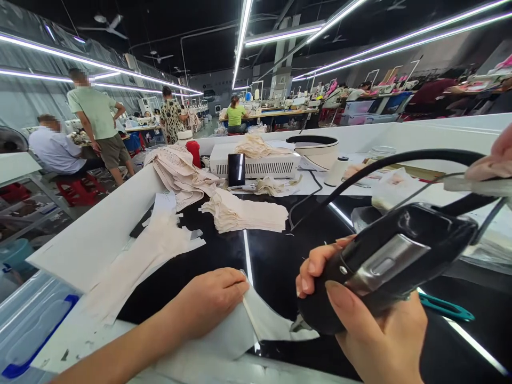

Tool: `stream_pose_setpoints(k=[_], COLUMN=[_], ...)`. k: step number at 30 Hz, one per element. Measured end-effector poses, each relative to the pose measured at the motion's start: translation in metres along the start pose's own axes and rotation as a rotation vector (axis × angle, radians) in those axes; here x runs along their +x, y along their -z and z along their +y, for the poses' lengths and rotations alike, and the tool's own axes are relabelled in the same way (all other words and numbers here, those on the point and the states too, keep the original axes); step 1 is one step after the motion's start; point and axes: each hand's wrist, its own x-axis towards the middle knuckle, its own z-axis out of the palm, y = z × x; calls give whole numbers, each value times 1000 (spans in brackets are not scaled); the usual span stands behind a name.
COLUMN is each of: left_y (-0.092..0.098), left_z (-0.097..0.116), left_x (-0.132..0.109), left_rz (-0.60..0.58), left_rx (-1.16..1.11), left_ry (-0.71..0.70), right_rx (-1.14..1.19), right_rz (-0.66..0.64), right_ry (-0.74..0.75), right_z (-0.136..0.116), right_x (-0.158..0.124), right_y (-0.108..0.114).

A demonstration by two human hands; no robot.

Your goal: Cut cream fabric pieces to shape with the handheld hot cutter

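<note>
My left hand (218, 293) is closed on the edge of a thin pale fabric piece (272, 320), pinching it against the glossy black work surface (276, 256). My right hand (380, 330) is wrapped around a black corded hand tool (404, 261) with a silver panel on its side. The tool is tilted, its small metal tip down at the right end of the fabric. Whether the tip touches the cloth is hard to tell. A thick black cable (400, 157) arches from the tool's rear end.
A fabric stack (248, 210) and draped cream pieces (180, 173) lie behind; more pale fabric (148, 250) is at left. A white vented box (256, 160) stands behind a phone (236, 169). A teal-handled tool (448, 308) lies right. Another person's hand (494, 157) reaches in at upper right.
</note>
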Motion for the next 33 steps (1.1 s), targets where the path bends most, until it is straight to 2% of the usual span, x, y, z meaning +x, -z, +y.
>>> stream_pose_setpoints(k=[5, 11, 18, 25, 33], left_y=[-5, -10, -12, -10, -7], left_z=[1, 2, 2, 4, 7], left_x=[1, 0, -3, -5, -5], left_rz=[33, 90, 69, 79, 134], left_rx=[-3, 3, -24, -2, 19], left_ry=[-7, -40, -13, -29, -35], right_rx=[15, 71, 118, 161, 171], right_rz=[-15, 52, 42, 42, 57], right_ry=[-32, -3, 24, 35, 61], right_z=[2, 0, 18, 28, 36], right_x=[6, 24, 36, 41, 42], right_y=[3, -21, -46, -58, -62])
